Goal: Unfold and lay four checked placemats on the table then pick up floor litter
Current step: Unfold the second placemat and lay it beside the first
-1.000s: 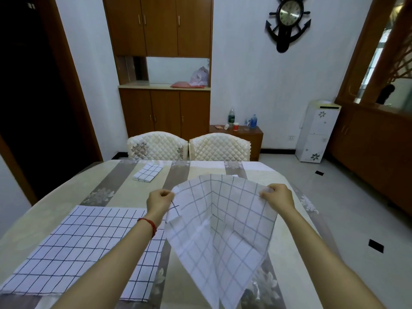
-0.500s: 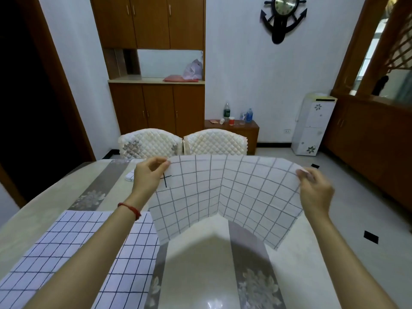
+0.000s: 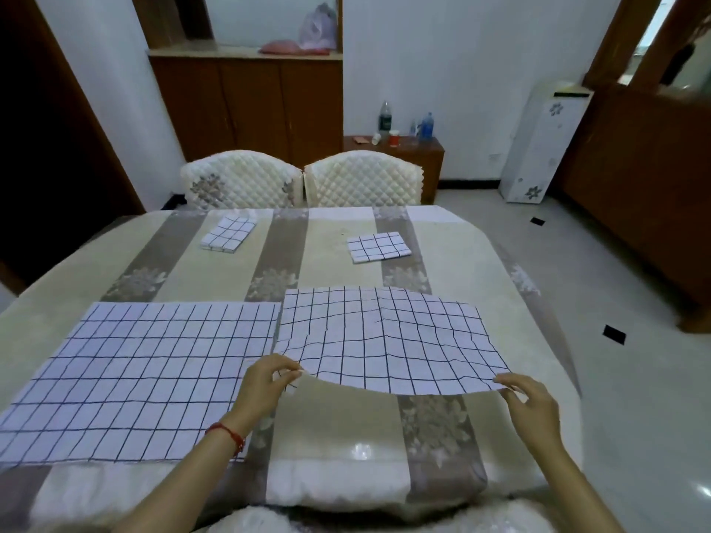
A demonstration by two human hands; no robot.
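Note:
A white placemat with dark checks (image 3: 388, 340) lies unfolded on the right half of the striped table (image 3: 334, 436), its near edge still lifted. My left hand (image 3: 267, 382) pinches its near left corner and my right hand (image 3: 529, 402) pinches its near right corner. Another unfolded checked placemat (image 3: 142, 378) lies flat to the left, its edge touching the first. Two folded checked placemats rest farther back: one at the far left (image 3: 227, 233), one at the far right (image 3: 378, 246).
Two quilted chairs (image 3: 300, 178) stand at the table's far side. Small dark bits of litter (image 3: 614, 334) lie on the tiled floor to the right, with another piece of litter (image 3: 537, 221) farther back. A white cabinet (image 3: 542, 144) and wooden cupboards line the walls.
The placemat was held up in the air, spread open between both hands; now it has come down onto the table beside the first one. My view has tilted downward.

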